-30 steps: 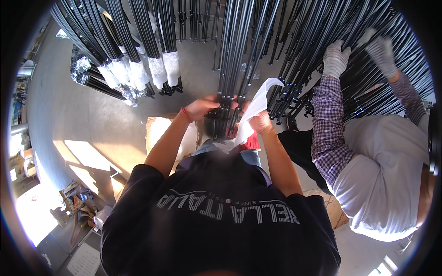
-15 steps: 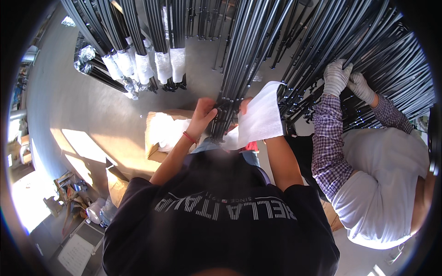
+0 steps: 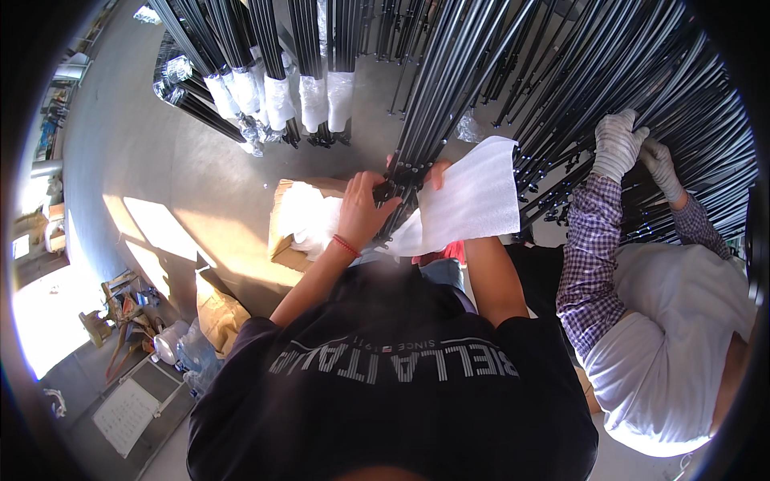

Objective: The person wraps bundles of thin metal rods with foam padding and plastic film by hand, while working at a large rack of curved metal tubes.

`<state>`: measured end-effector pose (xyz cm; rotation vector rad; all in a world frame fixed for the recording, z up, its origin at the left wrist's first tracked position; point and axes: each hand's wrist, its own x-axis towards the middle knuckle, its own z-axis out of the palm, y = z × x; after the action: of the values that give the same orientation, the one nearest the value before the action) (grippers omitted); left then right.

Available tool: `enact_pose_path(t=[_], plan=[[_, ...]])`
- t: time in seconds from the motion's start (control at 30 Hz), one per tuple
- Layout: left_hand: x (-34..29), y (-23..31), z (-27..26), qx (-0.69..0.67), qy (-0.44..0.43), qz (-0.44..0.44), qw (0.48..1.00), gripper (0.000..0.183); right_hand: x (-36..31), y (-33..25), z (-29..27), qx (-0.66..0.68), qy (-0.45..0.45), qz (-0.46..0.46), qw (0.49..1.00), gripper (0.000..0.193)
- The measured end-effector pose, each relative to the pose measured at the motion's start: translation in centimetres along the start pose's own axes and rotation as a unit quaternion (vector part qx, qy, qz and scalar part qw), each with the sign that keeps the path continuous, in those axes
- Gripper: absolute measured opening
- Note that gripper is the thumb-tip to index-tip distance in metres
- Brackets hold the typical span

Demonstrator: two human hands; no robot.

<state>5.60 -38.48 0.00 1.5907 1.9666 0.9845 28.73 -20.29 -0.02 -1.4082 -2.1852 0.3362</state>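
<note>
Black rod bundle (image 3: 437,104) | long axis oblique | lower end pointing down-left

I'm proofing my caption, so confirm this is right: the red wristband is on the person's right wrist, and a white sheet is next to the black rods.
Wrong side: the head view shows the red wristband on the left wrist. The white sheet is next to the black rods.

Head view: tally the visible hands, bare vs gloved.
Bare: 2 (left hand; right hand, mostly hidden behind the white sheet)
Gloved: 2 (co-worker's hands)
Total: 4
</note>
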Motion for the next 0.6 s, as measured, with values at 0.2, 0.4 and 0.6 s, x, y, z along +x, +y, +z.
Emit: enact_pose_path(t=[0.2,0.4,0.6], plan=[[-0.3,1.4,1.6,0.034,0.086,-0.044,0.995,0.029,6.1,7.2,-9.9,-0.471,0.096,0.069,0.874,0.023],[-0.8,2.0,2.1,0.106,0.125,0.007,0.986,0.018,6.1,2.8,-10.6,-0.374,0.207,0.207,0.880,0.023],[-1.6,2.7,2.3,0.148,0.128,0.042,0.980,0.017,2.5,2.9,-6.6,-0.149,0.094,0.045,0.983,0.021]])
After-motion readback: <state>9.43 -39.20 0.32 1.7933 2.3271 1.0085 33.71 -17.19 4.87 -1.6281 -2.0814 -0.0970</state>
